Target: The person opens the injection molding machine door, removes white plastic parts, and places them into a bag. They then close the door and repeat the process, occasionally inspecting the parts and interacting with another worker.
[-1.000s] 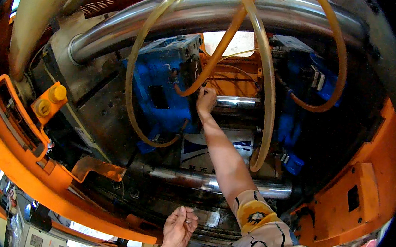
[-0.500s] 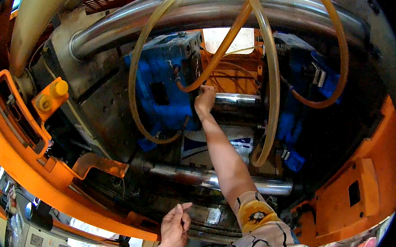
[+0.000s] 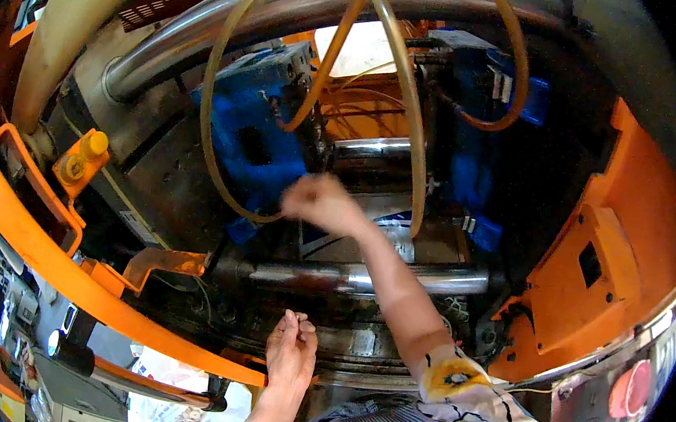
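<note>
My right hand point(image 3: 318, 201), smeared by motion, is in front of the lower part of the blue mould half point(image 3: 237, 110) on the left. Whether its fingers hold anything cannot be made out. Lower down, my left hand point(image 3: 290, 354) is beside the orange frame's inner edge, thumb and fingers pressed together. Anything between those fingers is hidden or too small to name. A yellowish hose point(image 3: 208, 107) loops down past the left mould half, ending near my right hand. The other blue mould half point(image 3: 474, 135) stands across the gap, partly in shadow.
Metal tie bars cross above point(image 3: 234, 27) and below point(image 3: 446, 281) the moulds. Orange machine guards point(image 3: 607, 280) enclose both sides. A yellow-knobbed bracket point(image 3: 82, 156) is at left, and a pink container point(image 3: 630, 388) at lower right. White bags point(image 3: 171, 387) lie below the left frame.
My right hand has come back toward me from between the mould halves, moving down and left. My left hand's outstretched finger has drawn in against the thumb. The whole view has shifted.
</note>
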Demonstrator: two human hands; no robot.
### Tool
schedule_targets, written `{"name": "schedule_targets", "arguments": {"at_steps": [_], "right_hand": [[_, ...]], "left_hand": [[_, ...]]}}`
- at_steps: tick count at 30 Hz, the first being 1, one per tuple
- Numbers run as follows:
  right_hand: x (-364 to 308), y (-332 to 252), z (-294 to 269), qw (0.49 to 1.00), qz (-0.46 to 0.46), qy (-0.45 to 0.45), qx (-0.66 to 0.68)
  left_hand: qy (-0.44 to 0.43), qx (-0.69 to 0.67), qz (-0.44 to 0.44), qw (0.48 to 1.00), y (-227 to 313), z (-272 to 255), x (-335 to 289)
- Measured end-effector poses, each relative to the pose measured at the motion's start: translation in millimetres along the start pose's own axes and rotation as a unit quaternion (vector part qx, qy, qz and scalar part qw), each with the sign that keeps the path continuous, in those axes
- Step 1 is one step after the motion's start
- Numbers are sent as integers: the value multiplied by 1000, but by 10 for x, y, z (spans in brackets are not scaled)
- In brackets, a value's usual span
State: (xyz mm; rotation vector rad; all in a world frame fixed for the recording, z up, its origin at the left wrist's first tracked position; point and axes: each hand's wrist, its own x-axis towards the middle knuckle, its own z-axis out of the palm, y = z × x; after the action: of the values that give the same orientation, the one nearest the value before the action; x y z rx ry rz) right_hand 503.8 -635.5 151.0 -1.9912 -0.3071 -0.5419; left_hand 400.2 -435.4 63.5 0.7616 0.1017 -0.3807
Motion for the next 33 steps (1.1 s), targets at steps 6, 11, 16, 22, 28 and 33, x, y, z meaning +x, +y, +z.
{"name": "schedule_targets", "arguments": {"at_steps": [6, 11, 16, 22, 28, 33], "right_hand": [[-1107, -358, 97, 985, -13, -171, -26], [-1163, -298, 57, 988, -55, -132, -60], [-714, -53, -28, 982, -24, 158, 102], [674, 1077, -374, 880, -73, 457, 109], [1448, 1563, -542, 845, -63, 521, -100], [1570, 1380, -514, 852, -17, 512, -106]], "left_hand": [[-53, 53, -72, 995, -110, 165, 41], [-70, 31, -65, 995, -142, 200, 20], [-38, 45, -51, 997, -151, 120, 29], [-10, 108, -62, 992, -247, 174, -155], [-22, 207, -61, 976, -145, 151, -260], [25, 245, -50, 968, -144, 132, -208]]}}
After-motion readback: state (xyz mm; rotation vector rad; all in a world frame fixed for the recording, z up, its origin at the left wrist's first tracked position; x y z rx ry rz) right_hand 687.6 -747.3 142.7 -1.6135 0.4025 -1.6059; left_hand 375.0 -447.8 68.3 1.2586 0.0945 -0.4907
